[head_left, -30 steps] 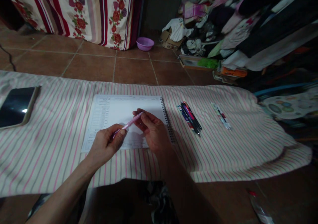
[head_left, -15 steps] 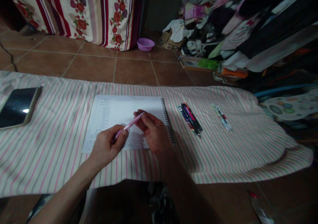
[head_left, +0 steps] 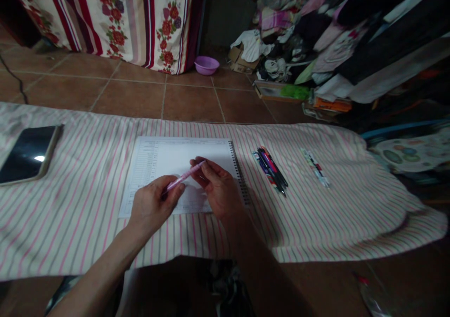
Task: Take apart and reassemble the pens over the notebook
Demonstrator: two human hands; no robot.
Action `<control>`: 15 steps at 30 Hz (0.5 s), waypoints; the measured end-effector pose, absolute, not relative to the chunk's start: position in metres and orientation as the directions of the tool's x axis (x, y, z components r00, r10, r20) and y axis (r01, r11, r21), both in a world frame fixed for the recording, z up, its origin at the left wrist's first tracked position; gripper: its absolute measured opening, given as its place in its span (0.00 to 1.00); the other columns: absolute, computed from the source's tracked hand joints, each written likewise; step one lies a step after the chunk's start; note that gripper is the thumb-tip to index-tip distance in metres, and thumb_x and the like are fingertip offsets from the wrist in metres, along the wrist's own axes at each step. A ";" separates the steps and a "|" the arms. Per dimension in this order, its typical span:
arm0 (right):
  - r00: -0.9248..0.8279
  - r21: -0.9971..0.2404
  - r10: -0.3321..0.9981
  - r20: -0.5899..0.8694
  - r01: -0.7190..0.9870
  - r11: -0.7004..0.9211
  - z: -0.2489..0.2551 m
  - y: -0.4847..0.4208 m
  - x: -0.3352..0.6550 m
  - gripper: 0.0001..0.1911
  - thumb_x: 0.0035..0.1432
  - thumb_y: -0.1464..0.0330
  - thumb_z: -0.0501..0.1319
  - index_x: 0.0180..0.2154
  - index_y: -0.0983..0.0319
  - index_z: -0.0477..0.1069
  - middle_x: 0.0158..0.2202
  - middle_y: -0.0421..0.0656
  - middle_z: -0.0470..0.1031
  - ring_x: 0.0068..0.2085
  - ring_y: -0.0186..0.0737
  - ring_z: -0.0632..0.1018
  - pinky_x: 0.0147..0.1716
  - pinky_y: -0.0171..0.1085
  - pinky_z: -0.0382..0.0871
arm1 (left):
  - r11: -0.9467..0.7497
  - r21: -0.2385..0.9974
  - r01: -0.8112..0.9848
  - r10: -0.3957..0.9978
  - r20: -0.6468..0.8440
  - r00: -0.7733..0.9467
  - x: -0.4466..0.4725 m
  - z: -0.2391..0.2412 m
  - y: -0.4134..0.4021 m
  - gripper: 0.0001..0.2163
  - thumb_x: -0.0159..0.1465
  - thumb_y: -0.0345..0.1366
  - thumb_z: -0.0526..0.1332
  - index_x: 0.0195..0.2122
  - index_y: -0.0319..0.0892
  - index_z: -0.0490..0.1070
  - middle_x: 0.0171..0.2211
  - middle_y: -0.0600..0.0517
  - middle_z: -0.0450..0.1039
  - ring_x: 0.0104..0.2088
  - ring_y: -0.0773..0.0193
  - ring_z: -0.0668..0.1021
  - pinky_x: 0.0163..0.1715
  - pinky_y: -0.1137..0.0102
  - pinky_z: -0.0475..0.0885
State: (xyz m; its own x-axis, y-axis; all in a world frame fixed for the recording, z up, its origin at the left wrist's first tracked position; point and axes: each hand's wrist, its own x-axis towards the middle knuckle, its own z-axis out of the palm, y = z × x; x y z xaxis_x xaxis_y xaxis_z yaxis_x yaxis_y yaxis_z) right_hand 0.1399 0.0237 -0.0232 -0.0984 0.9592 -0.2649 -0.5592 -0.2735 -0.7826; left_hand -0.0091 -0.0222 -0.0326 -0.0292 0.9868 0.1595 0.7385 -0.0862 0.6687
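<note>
A slim pink pen [head_left: 186, 175] slants between my two hands above a spiral notebook [head_left: 176, 153]. My left hand [head_left: 153, 202] is closed around its lower end, thumb along the barrel. At the upper end, my right hand [head_left: 221, 185] pinches the tip between thumb and fingers. The notebook lies open on a mostly blank white page, with printed rows down its left side and the coil on the right. Right of the coil lies a bunch of several pens [head_left: 270, 169]. Farther right is a thin white patterned pen-like item [head_left: 316, 168].
A striped cloth [head_left: 87, 181] covers the table. On the far left lies a tablet or large phone [head_left: 28, 155] with a dark screen. Beyond, on the tiled floor, stand a purple basin [head_left: 206, 65] and a heap of clothes [head_left: 298, 35]. A clear bottle [head_left: 372, 298] lies low at right.
Both hands keep the pink pen in nearly the same pose. The whole view has shifted slightly.
</note>
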 end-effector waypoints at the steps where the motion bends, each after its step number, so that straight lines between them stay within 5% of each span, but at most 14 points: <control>1: -0.100 -0.783 0.959 -0.264 -0.559 -0.274 -0.023 0.024 0.140 0.10 0.44 0.65 0.69 0.32 0.59 0.79 0.34 0.40 0.81 0.42 0.37 0.78 0.46 0.38 0.70 | -0.100 0.644 0.758 0.982 0.185 -0.028 -0.009 -0.033 -0.022 0.13 0.63 0.44 0.57 0.38 0.42 0.74 0.26 0.53 0.75 0.23 0.66 0.75 0.23 0.74 0.65; 8: -0.114 -0.785 0.961 -0.252 -0.556 -0.272 -0.023 0.024 0.139 0.09 0.46 0.65 0.68 0.33 0.59 0.78 0.35 0.41 0.80 0.43 0.39 0.78 0.48 0.40 0.69 | -0.144 0.453 0.880 0.955 0.297 0.004 -0.007 -0.030 -0.021 0.14 0.65 0.41 0.55 0.47 0.42 0.72 0.32 0.51 0.79 0.26 0.64 0.78 0.24 0.72 0.65; 15: -0.116 -0.789 0.961 -0.250 -0.551 -0.271 -0.023 0.024 0.141 0.08 0.47 0.65 0.67 0.33 0.58 0.78 0.36 0.41 0.80 0.44 0.38 0.78 0.48 0.40 0.69 | -0.201 0.325 0.924 0.920 0.388 0.063 -0.002 -0.029 -0.022 0.12 0.66 0.41 0.53 0.42 0.43 0.73 0.30 0.52 0.78 0.25 0.64 0.77 0.22 0.72 0.62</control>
